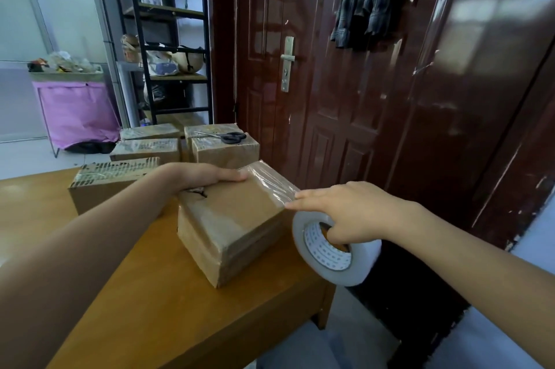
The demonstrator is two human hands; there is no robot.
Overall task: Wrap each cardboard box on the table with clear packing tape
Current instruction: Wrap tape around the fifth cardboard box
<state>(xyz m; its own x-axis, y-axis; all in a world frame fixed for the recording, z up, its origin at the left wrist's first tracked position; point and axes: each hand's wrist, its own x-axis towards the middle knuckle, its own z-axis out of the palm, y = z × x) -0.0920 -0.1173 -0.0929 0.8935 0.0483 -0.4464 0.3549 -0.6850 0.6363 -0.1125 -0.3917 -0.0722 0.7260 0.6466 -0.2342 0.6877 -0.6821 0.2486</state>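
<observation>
A cardboard box sits near the right edge of the wooden table. A strip of clear tape runs across its far top corner. My left hand lies flat on the box's top with straight fingers. My right hand grips a roll of clear packing tape just off the box's right corner, its lower fingers hooked through the core. The index finger stretches out to the tape at that corner.
Several other cardboard boxes stand at the table's far end, one just left of my forearm. Black-handled scissors lie on a far box. A dark red door is behind; a black shelf and pink bin stand left.
</observation>
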